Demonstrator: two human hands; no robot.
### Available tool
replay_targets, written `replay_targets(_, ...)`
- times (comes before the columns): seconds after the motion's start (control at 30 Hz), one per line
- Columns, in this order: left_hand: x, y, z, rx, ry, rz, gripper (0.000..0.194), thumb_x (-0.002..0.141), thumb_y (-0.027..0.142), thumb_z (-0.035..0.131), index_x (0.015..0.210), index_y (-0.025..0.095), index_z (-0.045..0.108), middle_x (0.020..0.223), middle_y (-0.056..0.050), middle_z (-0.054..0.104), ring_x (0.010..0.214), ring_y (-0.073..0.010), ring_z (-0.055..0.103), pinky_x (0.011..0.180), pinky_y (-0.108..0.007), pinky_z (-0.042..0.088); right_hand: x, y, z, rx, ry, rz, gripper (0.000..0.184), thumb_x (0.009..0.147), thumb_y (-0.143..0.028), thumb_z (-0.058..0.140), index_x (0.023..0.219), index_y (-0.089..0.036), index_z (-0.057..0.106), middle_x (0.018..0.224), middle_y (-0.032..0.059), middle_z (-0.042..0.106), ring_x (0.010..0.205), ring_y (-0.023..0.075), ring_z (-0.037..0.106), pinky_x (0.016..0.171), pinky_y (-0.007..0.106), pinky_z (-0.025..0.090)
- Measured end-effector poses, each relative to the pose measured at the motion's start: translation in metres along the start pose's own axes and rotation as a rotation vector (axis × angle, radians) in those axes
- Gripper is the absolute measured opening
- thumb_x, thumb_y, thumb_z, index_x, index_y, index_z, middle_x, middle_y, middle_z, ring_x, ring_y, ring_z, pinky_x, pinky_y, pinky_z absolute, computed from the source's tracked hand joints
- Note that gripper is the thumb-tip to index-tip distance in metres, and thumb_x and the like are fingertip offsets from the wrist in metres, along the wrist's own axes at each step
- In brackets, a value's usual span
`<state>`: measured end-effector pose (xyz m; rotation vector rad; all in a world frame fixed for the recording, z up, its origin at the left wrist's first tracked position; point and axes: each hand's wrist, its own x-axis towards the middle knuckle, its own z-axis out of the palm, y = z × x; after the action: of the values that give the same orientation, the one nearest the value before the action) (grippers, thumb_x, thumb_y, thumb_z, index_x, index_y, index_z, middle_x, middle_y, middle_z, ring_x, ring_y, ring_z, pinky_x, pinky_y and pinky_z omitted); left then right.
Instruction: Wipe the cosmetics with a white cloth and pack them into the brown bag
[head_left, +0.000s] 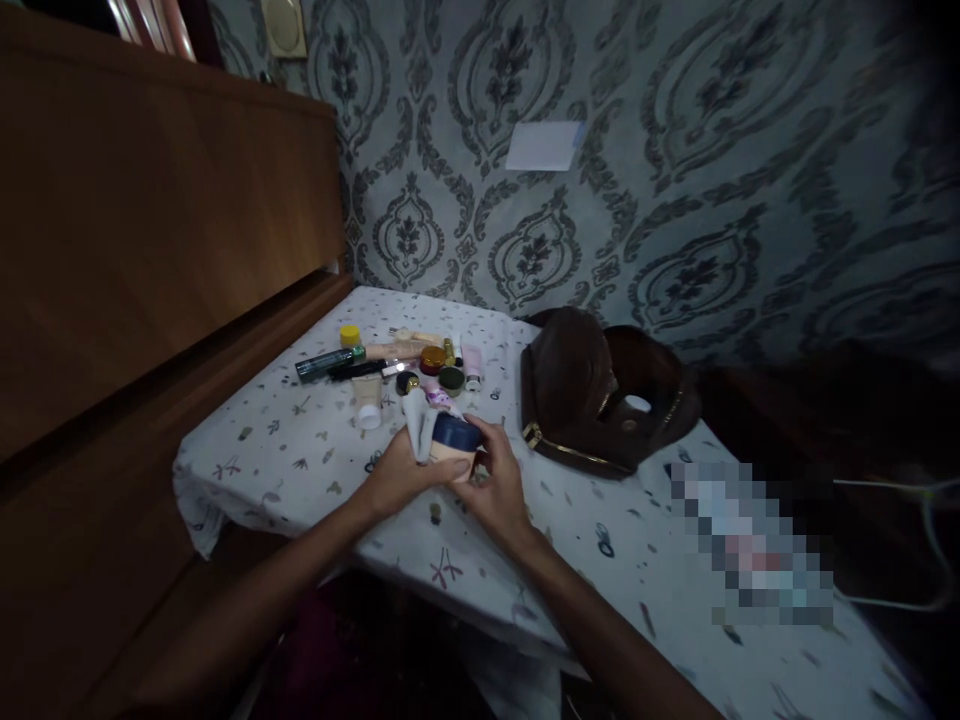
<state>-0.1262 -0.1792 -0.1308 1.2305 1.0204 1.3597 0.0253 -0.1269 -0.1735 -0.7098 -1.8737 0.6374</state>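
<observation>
A small jar with a dark blue lid and a pale beige body is held above the table's front part. My left hand is closed round its left side, thumb across the front. A whitish cloth or tissue is bunched between that hand and the jar. From the right, my right hand grips the same jar, fingers at the lid's edge and under the body. Just beyond the hands lie a beige tube with a white cap, a dark green round lid or jar and an amber-topped jar.
An opened brown bag with a gold zip stands right of the hands. More cosmetics, including a dark green tube and a yellow-capped pot, lie at the back left. A wooden cabinet borders the patterned tablecloth. A blurred-out item lies at right.
</observation>
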Motion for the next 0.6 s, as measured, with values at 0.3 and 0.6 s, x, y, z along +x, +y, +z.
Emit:
replay_targets(0.3, -0.002, -0.006, -0.004, 0.113, 0.019, 0.068, 0.047, 0.092, 0.051, 0.060, 0.122, 0.016, 0.068, 0.115, -0.010, 0.074, 0.125, -0.0287, 0.059, 0.120, -0.044, 0.031, 0.003, -0.003, 0.002, -0.013, 0.096, -0.004, 0.052, 0.076, -0.035, 0.077, 0.122, -0.023, 0.055, 0.112, 0.0088, 0.061, 0.099, 0.0242, 0.063, 0.071, 0.034, 0.058)
replay_targets(0.6, -0.006, -0.017, 0.009, 0.387, 0.110, 0.163, 0.059, 0.083, 0.041, 0.071, 0.135, 0.017, 0.057, 0.139, -0.014, 0.061, 0.136, -0.0314, 0.050, 0.118, -0.046, 0.034, -0.003, 0.003, 0.004, -0.023, 0.067, 0.003, 0.049, 0.076, -0.021, 0.063, 0.123, -0.022, 0.051, 0.112, 0.0084, 0.061, 0.100, 0.0251, 0.063, 0.082, 0.040, 0.058)
